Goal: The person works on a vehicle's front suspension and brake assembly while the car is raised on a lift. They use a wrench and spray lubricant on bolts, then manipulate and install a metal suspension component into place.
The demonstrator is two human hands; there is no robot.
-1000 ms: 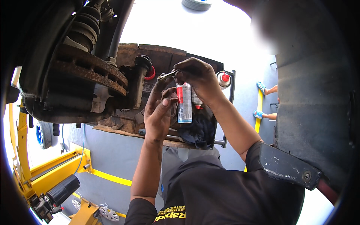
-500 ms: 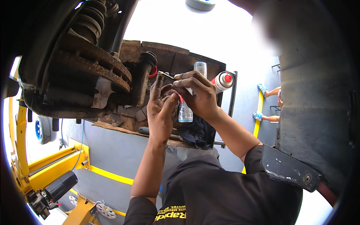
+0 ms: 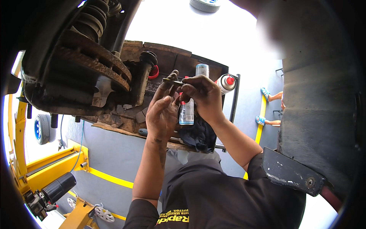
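Both hands are raised over the tray of a dark, worn cart point(image 3: 171, 55). My right hand point(image 3: 206, 100) pinches a small, thin metal part point(image 3: 172, 81). My left hand point(image 3: 159, 112) is closed around the part's other end, its fingertips up beside it; whether it grips firmly is hard to see. Behind them stand spray cans, one pale point(image 3: 187, 116), one red-capped point(image 3: 225, 83), one clear-topped point(image 3: 202, 69). A red ring-shaped lid point(image 3: 153, 72) and a black rag point(image 3: 200, 139) also lie on the cart.
A rusty brake disc point(image 3: 95, 63) with suspension parts hangs at upper left. A yellow lift point(image 3: 55, 165) stands lower left, near a wheel point(image 3: 43, 129). A dark panel point(image 3: 316, 87) fills the right side. Another person's sandalled feet point(image 3: 266, 94) show on the floor.
My hands have shifted around the small part, which has turned flatter and sits slightly lower than half a second ago. My left fingertips have risen beside it.
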